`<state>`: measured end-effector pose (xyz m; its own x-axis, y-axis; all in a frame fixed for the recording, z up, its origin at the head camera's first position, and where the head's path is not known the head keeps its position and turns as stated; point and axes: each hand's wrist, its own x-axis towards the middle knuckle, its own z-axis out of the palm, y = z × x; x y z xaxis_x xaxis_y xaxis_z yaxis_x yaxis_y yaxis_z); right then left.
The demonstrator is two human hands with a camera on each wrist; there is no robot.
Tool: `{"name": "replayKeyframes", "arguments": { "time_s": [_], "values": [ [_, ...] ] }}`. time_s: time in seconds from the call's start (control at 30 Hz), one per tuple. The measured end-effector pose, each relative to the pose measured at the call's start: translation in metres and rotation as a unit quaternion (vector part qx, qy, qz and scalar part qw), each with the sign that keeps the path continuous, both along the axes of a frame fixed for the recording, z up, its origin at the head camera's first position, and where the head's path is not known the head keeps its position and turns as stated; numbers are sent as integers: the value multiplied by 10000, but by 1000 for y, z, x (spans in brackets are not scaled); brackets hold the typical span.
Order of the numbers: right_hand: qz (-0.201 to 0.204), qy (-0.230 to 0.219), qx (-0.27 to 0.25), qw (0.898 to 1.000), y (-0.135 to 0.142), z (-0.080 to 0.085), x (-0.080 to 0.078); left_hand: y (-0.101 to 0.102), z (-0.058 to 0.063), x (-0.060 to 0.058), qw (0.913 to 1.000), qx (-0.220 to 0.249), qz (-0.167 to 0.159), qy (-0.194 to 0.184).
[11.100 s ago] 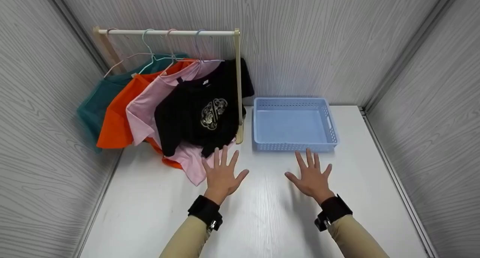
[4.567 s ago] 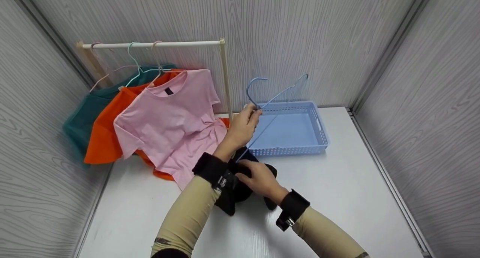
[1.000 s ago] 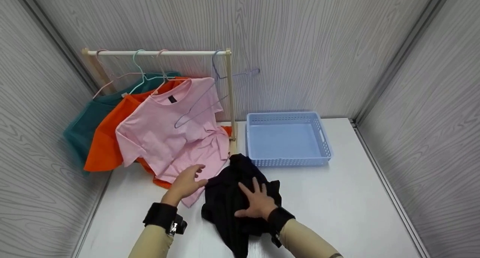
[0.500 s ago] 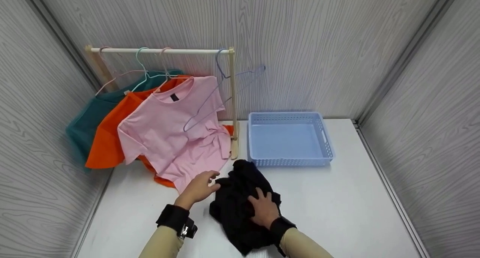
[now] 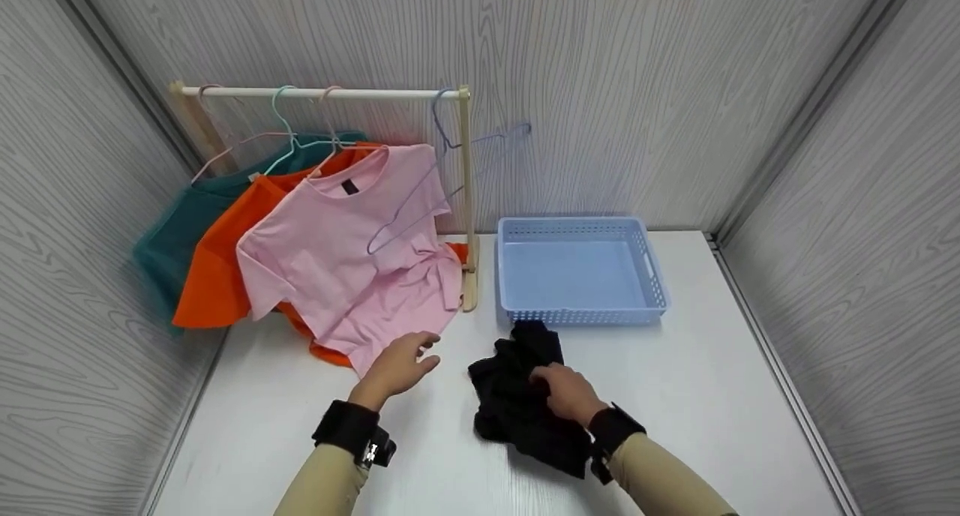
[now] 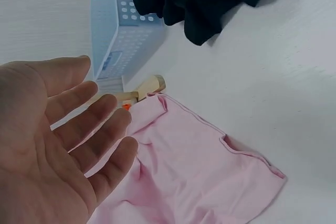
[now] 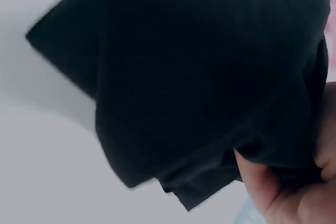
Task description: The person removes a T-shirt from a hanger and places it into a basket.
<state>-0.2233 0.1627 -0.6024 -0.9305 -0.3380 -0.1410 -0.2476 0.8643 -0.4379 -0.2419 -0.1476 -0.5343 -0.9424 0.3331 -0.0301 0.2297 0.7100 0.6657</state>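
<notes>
My right hand point(image 5: 568, 393) grips a bunched black T-shirt point(image 5: 517, 403), its fingers buried in the cloth. One corner of the shirt overlaps the front wall of the blue basket point(image 5: 585, 317) in the head view; the lower end hangs towards the front. In the right wrist view the black T-shirt point(image 7: 199, 77) fills most of the picture, and the thumb point(image 7: 257, 179) presses into its folds. My left hand point(image 5: 395, 367) holds nothing. Its fingers are loosely bent, near the hem of a pink T-shirt point(image 6: 194, 166) on the rack.
A small clothes rack point(image 5: 322, 93) stands at the back left. On it hang the pink shirt, an orange shirt point(image 5: 217, 283), a teal shirt point(image 5: 169, 238) and a bare blue hanger point(image 5: 409, 197) at the right end. Grey walls point(image 5: 840, 223) enclose the white table point(image 5: 712, 396).
The black shirt has come off its hanger, and the bare hanger is back on the rail. In the last second my right hand went from flat on the shirt to gripping it, shifting it right.
</notes>
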Motion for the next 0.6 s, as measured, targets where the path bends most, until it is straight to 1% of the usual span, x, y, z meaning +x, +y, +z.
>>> {"name": "replayKeyframes", "arguments": {
  "time_s": [0.1, 0.2, 0.33, 0.47, 0.57, 0.6],
  "values": [
    [-188, 19, -302, 9994, 14, 25, -13, 2, 2, -1, 9998, -147, 96, -50],
    [-277, 224, -483, 9982, 26, 51, -31, 4, 5, -5, 9994, -332, 123, -46],
    [-389, 616, -639, 9953, 41, 91, -55, 7, 7, -8, 9989, -450, 127, -48],
    [-712, 962, -737, 9901, 53, 135, -79, 8, 6, -8, 9992, -389, 73, -49],
    [-1021, 1214, -880, 9834, 58, 162, -96, 6, 6, -5, 9996, -243, -61, 102],
    [-1140, 1299, -928, 9806, 58, 170, -102, 6, 5, -3, 9994, -233, -122, 231]
  ]
}}
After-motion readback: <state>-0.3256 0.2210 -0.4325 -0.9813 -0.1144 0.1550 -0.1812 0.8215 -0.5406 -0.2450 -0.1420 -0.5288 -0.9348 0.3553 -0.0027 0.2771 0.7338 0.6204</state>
